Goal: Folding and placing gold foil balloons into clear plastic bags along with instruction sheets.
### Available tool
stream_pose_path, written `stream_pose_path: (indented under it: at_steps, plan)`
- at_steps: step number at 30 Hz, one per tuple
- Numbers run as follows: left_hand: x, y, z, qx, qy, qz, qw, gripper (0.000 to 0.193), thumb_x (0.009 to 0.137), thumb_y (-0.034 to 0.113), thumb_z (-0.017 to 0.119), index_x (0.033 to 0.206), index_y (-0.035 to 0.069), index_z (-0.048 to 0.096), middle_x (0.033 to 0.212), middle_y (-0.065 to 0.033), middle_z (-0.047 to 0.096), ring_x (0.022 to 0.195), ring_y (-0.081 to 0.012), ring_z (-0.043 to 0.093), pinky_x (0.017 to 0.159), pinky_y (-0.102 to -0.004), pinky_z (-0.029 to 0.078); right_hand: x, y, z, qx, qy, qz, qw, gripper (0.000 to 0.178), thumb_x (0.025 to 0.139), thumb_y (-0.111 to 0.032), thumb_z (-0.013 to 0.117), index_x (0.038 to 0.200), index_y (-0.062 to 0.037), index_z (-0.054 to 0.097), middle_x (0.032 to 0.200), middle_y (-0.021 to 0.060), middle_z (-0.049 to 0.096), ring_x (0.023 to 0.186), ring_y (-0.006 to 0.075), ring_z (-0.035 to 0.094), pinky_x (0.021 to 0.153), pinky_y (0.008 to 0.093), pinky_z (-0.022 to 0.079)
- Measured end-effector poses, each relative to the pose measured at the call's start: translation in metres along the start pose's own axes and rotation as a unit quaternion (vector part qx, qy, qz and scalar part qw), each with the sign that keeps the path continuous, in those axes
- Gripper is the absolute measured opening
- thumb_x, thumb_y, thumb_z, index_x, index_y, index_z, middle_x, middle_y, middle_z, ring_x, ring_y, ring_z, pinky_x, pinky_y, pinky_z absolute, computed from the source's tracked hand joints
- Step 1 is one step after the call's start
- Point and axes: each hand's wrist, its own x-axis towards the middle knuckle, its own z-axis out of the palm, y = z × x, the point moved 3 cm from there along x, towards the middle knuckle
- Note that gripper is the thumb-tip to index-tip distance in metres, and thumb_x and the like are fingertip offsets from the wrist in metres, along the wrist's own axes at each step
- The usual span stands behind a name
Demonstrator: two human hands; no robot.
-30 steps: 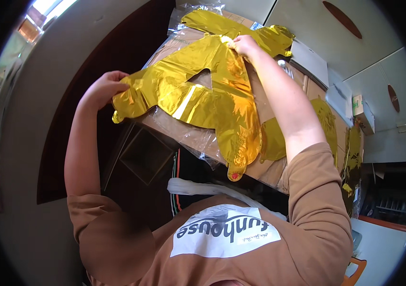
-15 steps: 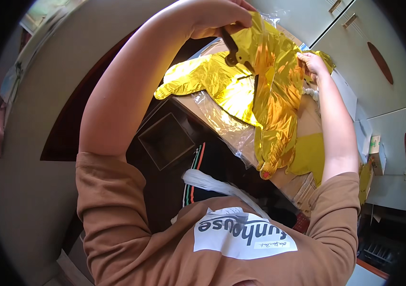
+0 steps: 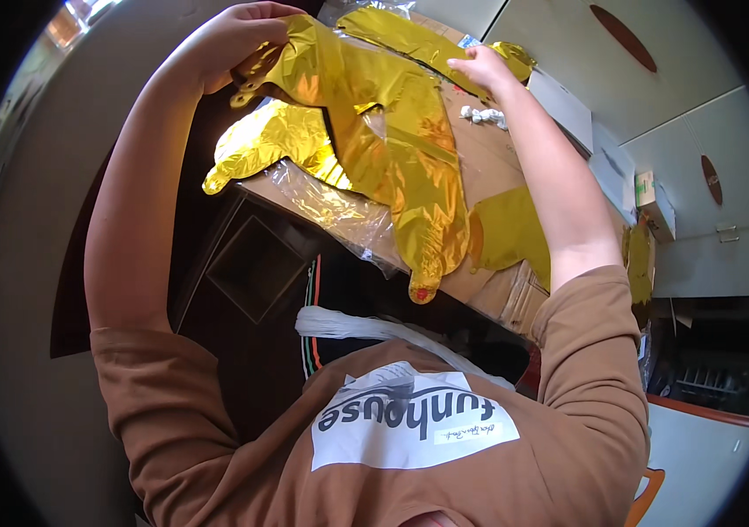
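My left hand point(image 3: 247, 39) is closed on the upper edge of a gold foil balloon point(image 3: 427, 167), uninflated and creased, which hangs down over the table. Its lower tip bears a small red mark. My right hand point(image 3: 488, 72) has its thumb against a strip of gold foil point(image 3: 396, 37) behind the balloon, fingers curled at the strip's edge. Whether that strip belongs to the same balloon I cannot tell. More shiny gold foil point(image 3: 273, 140) spreads to the left beneath the held part. Another flat gold piece point(image 3: 515, 230) lies to the right.
The table carries cardboard point(image 3: 484, 149), clear plastic film point(image 3: 330, 206) along its near edge and a small white bundle point(image 3: 482, 115). An open dark box point(image 3: 256, 263) stands below at left. Pale cabinets point(image 3: 699, 114) border the right, with a small box point(image 3: 654, 206) nearby.
My left hand has moved left, carrying the balloon's upper edge with it. The right hand has also shifted left and farther away, and the foil lies more spread out between them.
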Motion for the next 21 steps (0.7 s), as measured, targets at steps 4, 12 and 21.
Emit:
stream_pose_path:
  at_steps: [4, 12, 21]
  plan:
    - [0.011, 0.001, 0.011, 0.107, -0.022, 0.049, 0.993, 0.032, 0.087, 0.005, 0.056, 0.117, 0.0, 0.063, 0.068, -0.0004, 0.061, 0.042, -0.0053, 0.045, 0.035, -0.0204, 0.033, -0.027, -0.063, -0.029, 0.147, 0.117, -0.318, 0.929, 0.044, 0.084, -0.038, 0.07, 0.103, 0.002, 0.065, 0.094, 0.0123, 0.068, 0.082, 0.0202, 0.067, 0.071, 0.031, 0.053]
    - [0.008, 0.044, 0.076, 0.197, -0.006, 0.203, 0.959, 0.037, 0.085, 0.005, 0.059, 0.121, -0.003, 0.058, 0.078, -0.0066, 0.064, 0.055, -0.0104, 0.054, 0.047, -0.0253, 0.043, -0.111, -0.137, -0.129, 0.243, -0.242, 0.027, 0.939, 0.054, 0.089, -0.05, 0.056, 0.093, 0.0022, 0.068, 0.081, 0.0129, 0.068, 0.071, 0.0152, 0.067, 0.06, 0.026, 0.053]
    - [-0.019, 0.045, 0.145, 0.298, 0.001, 0.205, 0.932, 0.037, 0.079, 0.005, 0.06, 0.115, 0.001, 0.062, 0.095, -0.0219, 0.069, 0.089, -0.033, 0.069, 0.08, -0.0395, 0.054, -0.126, -0.121, -0.09, 0.301, -0.378, 0.044, 0.874, 0.028, 0.09, -0.038, 0.061, 0.093, -0.0104, 0.066, 0.074, 0.0034, 0.068, 0.063, 0.0093, 0.069, 0.044, 0.0169, 0.045]
